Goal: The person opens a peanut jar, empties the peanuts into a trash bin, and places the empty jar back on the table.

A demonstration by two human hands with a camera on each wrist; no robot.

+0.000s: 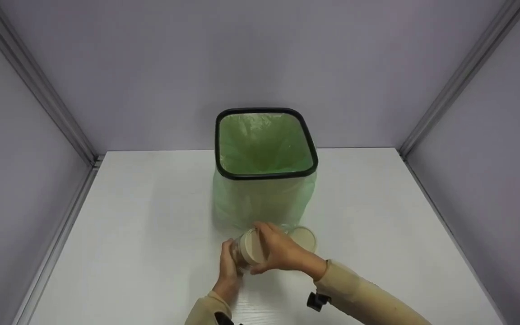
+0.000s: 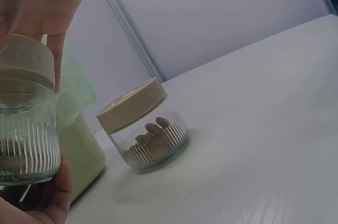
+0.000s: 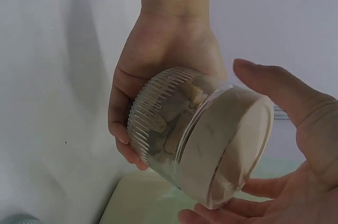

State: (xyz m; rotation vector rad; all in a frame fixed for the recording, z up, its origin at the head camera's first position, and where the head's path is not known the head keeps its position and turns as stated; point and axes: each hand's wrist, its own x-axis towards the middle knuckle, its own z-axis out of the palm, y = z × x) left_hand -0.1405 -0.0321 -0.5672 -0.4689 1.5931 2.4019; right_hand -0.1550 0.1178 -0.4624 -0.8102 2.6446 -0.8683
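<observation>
I have my left hand (image 1: 228,273) clamped round the glass jar (image 3: 163,115), in front of the lined bin (image 1: 260,203), probably to steady it. My right hand (image 1: 282,250) curls thumb and fingers about the lid (image 3: 219,147), presumably for purchase. Second jar (image 2: 150,147) stands near the bin, clear of my grip.
</observation>
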